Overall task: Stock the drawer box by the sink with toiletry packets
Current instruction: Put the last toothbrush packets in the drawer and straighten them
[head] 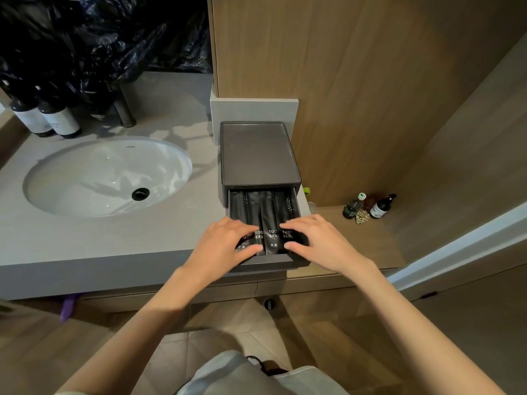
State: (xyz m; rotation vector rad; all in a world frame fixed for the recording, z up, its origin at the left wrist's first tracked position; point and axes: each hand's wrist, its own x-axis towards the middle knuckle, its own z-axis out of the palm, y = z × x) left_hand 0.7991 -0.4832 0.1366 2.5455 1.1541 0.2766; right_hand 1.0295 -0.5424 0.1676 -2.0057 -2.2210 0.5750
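A dark grey drawer box [258, 153] stands on the counter right of the sink [107, 176]. Its drawer [268, 261] is pulled out toward me and holds several black toothbrush packets [269, 220] lying side by side lengthwise. My left hand [225, 243] rests flat on the left packets, fingers spread, thumb at the drawer's near end. My right hand [316, 238] lies on the right packets, fingertips on the printed labels. Neither hand has a packet lifted.
Two dark bottles with white labels [47, 118] stand behind the sink by a faucet base [124, 112]. Black plastic bags [99, 38] hang above. A wooden wall panel [370, 81] rises right of the box. Small bottles [368, 206] sit on a lower wooden ledge.
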